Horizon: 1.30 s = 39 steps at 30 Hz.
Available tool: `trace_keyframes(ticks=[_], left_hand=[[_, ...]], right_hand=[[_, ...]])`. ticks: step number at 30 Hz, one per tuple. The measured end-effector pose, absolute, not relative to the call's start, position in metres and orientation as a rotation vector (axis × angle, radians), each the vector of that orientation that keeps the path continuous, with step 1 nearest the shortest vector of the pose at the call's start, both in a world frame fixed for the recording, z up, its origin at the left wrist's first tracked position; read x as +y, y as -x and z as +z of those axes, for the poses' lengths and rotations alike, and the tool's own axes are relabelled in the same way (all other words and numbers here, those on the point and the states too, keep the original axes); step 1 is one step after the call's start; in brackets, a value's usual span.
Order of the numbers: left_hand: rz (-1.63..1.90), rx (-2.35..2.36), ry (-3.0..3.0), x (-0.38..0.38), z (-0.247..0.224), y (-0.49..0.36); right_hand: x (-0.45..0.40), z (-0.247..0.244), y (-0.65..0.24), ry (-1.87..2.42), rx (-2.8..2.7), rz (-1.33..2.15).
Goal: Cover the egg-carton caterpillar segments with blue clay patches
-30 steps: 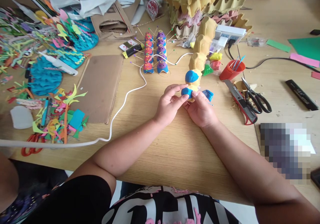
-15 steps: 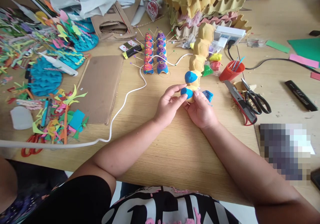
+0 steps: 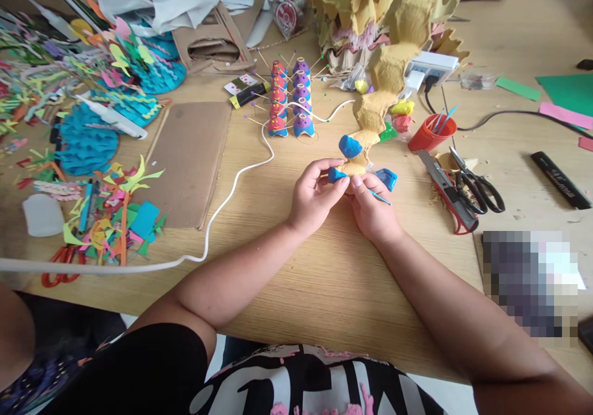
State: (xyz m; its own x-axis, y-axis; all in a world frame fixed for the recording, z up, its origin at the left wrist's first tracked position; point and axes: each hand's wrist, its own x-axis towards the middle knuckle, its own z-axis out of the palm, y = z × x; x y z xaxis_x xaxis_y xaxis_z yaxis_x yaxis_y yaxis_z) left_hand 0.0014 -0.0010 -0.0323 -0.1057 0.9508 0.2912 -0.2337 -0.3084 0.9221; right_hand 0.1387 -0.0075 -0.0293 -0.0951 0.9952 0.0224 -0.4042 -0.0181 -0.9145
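A strip of tan egg carton (image 3: pixel 369 111) rises away from me, its far end lifted off the table. Blue clay (image 3: pixel 351 147) covers part of one cup, and more blue clay sits on the nearest cup. My left hand (image 3: pixel 313 196) pinches that near end with thumb and fingers. From the other side, my right hand (image 3: pixel 374 210) grips the same end, its thumb beside the left thumb. A thin blue stick tool (image 3: pixel 380 198) pokes out from between my right fingers. Just behind this hand lies a packet of blue clay (image 3: pixel 386 179).
Two painted carton strips (image 3: pixel 303 123) stuck with pins stand ahead. A white cord (image 3: pixel 236 177) crosses the table. To the right are an orange cup (image 3: pixel 428 136), a box cutter (image 3: pixel 447 186) and black scissors (image 3: pixel 479 191). Cardboard (image 3: pixel 189 162) and paper scraps lie left; egg trays (image 3: pixel 370 7) are stacked behind.
The carton strip has tilted, its far end rising and swinging right. Its near blue cup has turned toward the left and down in my fingers. The blue stick tool shows more now.
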Motion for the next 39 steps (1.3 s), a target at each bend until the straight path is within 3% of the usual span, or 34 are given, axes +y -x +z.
trace_keyframes(ticks=[39], left_hand=[[1.506,0.948,-1.025,0.001,-0.031,0.002]], right_hand=[[-0.006,-0.026,-0.136,0.809,-0.937,1.463]])
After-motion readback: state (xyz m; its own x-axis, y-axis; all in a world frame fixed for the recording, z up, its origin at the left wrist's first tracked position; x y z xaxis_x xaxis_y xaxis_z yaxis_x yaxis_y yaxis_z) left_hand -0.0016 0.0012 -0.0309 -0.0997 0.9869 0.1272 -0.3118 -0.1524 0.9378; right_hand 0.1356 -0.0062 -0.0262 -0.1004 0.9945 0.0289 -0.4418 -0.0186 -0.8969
